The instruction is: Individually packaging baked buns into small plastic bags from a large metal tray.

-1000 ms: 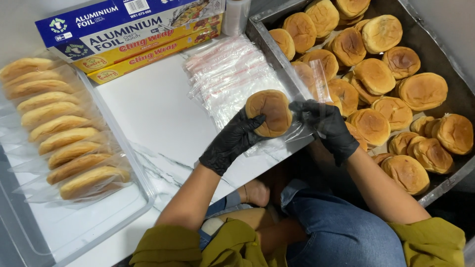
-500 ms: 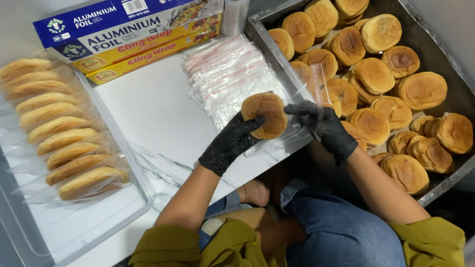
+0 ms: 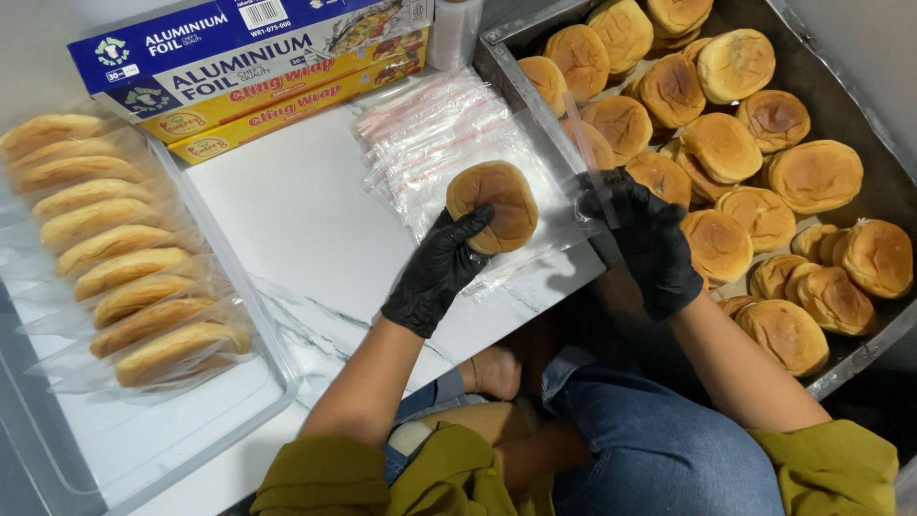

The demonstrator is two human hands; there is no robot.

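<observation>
1. Left hand (image 3: 441,270): black glove, snug, ending at the wrist
2. Right hand (image 3: 650,241): matching black glove
3. Sleeves: olive-green, pushed up at the elbows
4. Legs: blue denim jeans at 6 o'clock

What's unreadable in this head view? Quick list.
- Underside of the bun: hidden by the left hand.
- Clear bag opening in the right hand: too transparent to tell.
- Metal tray of buns: cut off by the top and right edges.
- Bagged buns: blurred by wrapping.
</observation>
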